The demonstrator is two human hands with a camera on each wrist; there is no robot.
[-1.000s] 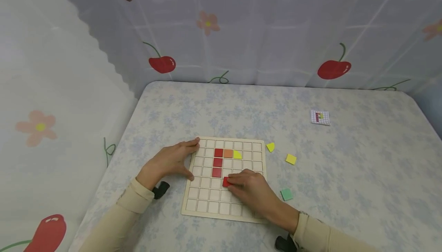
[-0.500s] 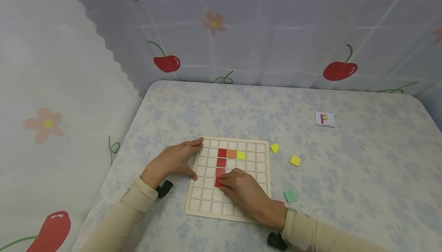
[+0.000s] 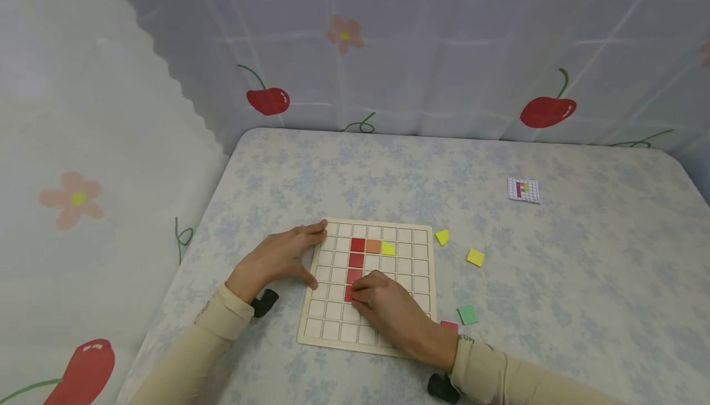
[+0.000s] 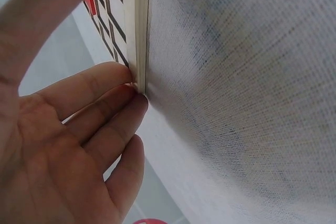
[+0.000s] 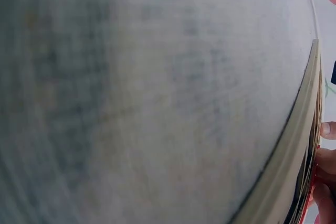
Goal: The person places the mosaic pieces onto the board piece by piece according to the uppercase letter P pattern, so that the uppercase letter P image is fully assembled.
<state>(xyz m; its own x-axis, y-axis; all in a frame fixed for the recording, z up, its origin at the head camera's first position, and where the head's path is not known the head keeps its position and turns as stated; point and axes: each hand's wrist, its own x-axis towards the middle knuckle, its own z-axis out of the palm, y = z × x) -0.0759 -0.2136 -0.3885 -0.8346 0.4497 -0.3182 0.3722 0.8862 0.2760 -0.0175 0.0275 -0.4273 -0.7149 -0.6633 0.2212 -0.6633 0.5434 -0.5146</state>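
Square red tile (image 3: 348, 294), pinched by right hand (image 3: 390, 312), gridded wooden board (image 3: 333, 311), left hand (image 3: 277, 259) spread

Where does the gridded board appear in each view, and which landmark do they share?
Head: the gridded board is below centre, left hand at its left edge, right hand over it.
Left wrist: the gridded board is upper left, mostly edge-on.
Right wrist: the gridded board is lower right, edge-on.
Shared landmark: the blue-mottled tablecloth.
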